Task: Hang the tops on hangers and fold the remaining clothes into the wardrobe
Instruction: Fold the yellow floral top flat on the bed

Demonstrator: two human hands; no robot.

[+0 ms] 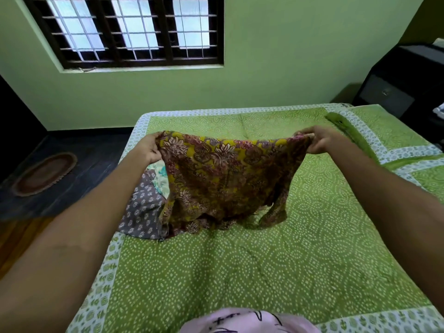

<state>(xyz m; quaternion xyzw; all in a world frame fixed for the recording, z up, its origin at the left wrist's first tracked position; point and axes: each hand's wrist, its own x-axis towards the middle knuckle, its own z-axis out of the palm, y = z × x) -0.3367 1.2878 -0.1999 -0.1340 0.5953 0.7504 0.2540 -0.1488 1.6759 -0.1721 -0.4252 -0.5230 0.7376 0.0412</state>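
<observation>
A yellow and maroon floral garment [223, 174] hangs spread out above the bed, its lower edge trailing on the green bedspread [240, 260]. My left hand [149, 150] grips its upper left corner. My right hand [319, 140] pinches the upper right corner. Behind it on the bed's left side lie a grey printed garment [141, 210] and a pale floral one [161, 176], both partly hidden.
A pillow in a green cover [389, 140] lies at the bed's right. A dark cabinet [403, 87] stands at the back right. An oval mat [45, 174] lies on the dark floor to the left. A barred window [129, 32] is in the green wall.
</observation>
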